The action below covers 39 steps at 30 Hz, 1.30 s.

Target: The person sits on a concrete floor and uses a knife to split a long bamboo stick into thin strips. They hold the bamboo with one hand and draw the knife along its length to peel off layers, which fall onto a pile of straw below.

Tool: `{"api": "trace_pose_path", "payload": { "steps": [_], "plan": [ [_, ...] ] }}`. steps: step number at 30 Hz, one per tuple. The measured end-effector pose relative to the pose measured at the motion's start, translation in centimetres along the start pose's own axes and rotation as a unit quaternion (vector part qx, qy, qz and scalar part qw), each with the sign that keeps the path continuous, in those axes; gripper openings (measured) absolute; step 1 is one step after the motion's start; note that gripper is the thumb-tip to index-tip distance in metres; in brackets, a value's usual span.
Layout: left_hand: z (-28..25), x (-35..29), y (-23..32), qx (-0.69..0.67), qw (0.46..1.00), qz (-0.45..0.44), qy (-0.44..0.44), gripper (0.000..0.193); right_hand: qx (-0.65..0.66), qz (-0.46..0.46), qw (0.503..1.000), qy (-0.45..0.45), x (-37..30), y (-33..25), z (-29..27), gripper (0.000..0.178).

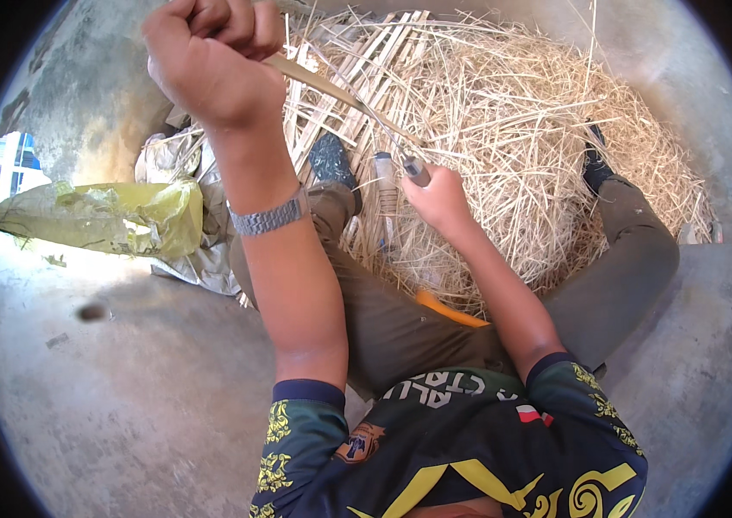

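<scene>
Raised at the upper left, my left hand point(219, 65) is closed in a fist round one end of a pale bamboo strip point(318, 82). The strip slants down to the right from the fist. My right hand point(441, 198), lower and near the middle, grips a knife by its handle point(416, 171). The thin blade point(383, 123) points up and left and meets the strip; whether it cuts into the strip or lies along it, I cannot tell. Beneath both hands spreads a large heap of pale shavings point(513, 112) between my legs.
Longer split strips point(366, 65) lie at the back of the heap. A clear plastic bottle point(386, 183) stands by my left shoe point(331, 161). A yellow-green plastic bag point(116, 216) and a whitish sack point(202, 274) lie to the left. Something orange point(451, 311) sits by my lap.
</scene>
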<state>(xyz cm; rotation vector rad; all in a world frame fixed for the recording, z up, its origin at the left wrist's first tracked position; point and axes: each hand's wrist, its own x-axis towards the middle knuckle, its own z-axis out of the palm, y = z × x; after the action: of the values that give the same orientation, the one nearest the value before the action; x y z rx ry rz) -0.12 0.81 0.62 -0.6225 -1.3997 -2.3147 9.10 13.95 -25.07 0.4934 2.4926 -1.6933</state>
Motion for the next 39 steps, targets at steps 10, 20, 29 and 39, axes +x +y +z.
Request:
{"api": "trace_pose_path", "payload": {
  "steps": [10,20,29,39],
  "plan": [
    [-0.2,-0.5,0.2,-0.044,0.998,-0.037,-0.030,0.038,-0.108,0.210,0.971,-0.034,1.0,11.2,2.3,0.020],
    [0.7,-0.8,-0.6,0.002,0.996,0.087,0.007,0.043,0.017,-0.022,0.999,-0.014,-0.5,1.1,1.2,0.019],
    [-0.4,0.2,0.1,0.000,0.999,-0.009,-0.037,0.036,-0.121,0.281,0.952,-0.012,1.0,14.0,1.1,0.024],
    [1.0,-0.3,2.6,0.006,0.999,0.026,-0.031,0.035,-0.052,0.094,0.994,0.008,1.7,8.0,1.7,0.023]
  ]
}}
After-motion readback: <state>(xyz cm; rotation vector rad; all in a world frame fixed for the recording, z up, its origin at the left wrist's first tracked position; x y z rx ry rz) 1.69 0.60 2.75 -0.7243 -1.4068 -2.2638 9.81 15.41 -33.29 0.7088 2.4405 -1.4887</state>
